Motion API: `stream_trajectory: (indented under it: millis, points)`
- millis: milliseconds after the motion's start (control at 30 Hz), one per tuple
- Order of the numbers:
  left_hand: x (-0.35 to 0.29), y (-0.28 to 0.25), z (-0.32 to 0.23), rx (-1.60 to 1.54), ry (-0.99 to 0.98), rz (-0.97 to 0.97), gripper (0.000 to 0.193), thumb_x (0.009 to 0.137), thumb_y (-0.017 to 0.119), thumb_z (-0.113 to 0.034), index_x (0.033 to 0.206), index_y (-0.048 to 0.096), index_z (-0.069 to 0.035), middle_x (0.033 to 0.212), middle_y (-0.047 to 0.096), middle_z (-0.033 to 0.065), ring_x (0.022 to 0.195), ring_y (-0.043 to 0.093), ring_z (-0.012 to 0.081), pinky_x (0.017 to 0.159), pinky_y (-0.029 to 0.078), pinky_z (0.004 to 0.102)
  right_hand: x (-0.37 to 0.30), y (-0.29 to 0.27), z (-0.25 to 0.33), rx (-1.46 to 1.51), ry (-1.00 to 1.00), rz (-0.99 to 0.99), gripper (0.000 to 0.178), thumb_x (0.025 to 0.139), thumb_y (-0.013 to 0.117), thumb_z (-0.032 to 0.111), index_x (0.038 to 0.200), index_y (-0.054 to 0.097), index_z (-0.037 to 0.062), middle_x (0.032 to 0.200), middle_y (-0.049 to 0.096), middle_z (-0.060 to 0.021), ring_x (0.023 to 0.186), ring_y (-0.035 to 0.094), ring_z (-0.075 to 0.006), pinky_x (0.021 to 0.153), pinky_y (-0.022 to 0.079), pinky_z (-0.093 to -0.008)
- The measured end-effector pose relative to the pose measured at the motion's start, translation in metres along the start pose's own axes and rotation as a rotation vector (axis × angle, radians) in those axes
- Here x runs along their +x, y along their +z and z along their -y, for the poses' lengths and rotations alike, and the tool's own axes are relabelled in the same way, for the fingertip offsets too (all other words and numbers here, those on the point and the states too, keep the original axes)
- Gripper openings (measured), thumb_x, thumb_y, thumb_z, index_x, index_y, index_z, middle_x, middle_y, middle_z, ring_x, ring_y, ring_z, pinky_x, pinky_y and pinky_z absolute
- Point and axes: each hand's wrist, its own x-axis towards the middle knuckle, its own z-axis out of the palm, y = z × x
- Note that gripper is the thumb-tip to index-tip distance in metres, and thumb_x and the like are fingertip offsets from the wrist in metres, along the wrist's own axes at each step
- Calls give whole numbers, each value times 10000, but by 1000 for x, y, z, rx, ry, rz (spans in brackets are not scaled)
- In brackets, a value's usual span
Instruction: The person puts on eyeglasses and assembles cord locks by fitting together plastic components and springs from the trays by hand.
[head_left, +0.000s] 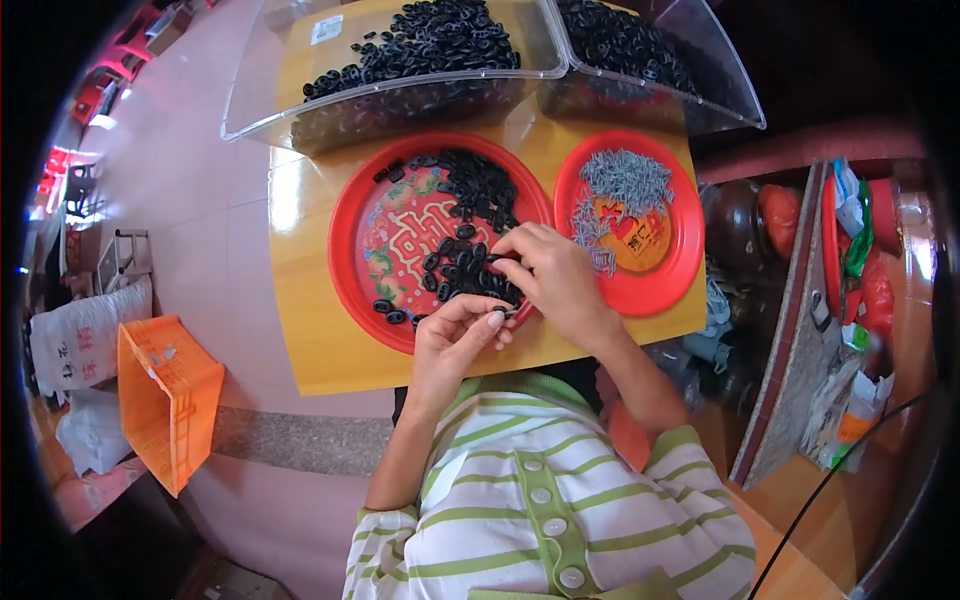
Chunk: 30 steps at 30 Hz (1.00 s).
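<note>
Black oval pieces (455,268): loosely heaped on the near half of the left red plate (345,245), beside the hands; more small black parts (478,180) lie on its far side.
Left hand (462,328): thumb and fingers pinch one small black piece (500,311) over the plate's near rim.
Right hand (553,272): fingertips bunched at the heap; whether they grip a piece, I cannot tell.
Right red plate (687,240): holds grey metal pins (625,180).
Behind the plates: clear bins (545,73) with black parts.
</note>
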Motion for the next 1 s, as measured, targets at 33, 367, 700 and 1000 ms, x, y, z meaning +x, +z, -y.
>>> stream_trajectory:
  millis: [33, 367, 700, 1000]
  points:
    - [0, 0, -1, -2, 6, -1, 144, 908, 576, -58, 1018, 614, 26, 881, 657, 59, 752, 603, 82, 688, 481, 207, 0, -2, -1, 128, 63, -4, 132, 808, 654, 86, 928, 638, 33, 811, 627, -52, 655, 599, -171, 577, 481, -279]
    - [5, 7, -18, 7, 142, -154, 120, 892, 575, -40, 976, 617, 34, 854, 656, 78, 715, 596, 96, 644, 476, 214, -19, -22, 12, 1082, 433, 75, 194, 867, 632, 84, 1040, 631, -6, 856, 646, -37, 626, 575, -56, 566, 476, -178]
    - [1, 14, -18, 147, 195, -159, 124, 896, 587, -52, 986, 623, 26, 865, 660, 55, 722, 599, 79, 652, 483, 202, -29, -23, 17, 1092, 390, 70, 202, 858, 638, 42, 1053, 630, -9, 872, 653, -47, 651, 590, -61, 577, 491, -183]
    - [-1, 19, -19, 224, 221, -154, 144, 900, 588, -55, 1012, 624, 28, 861, 657, 47, 736, 606, 77, 658, 495, 202, -35, -20, 17, 1006, 347, 48, 197, 868, 639, 83, 1044, 644, -2, 895, 656, -33, 677, 583, -48, 590, 494, -181]
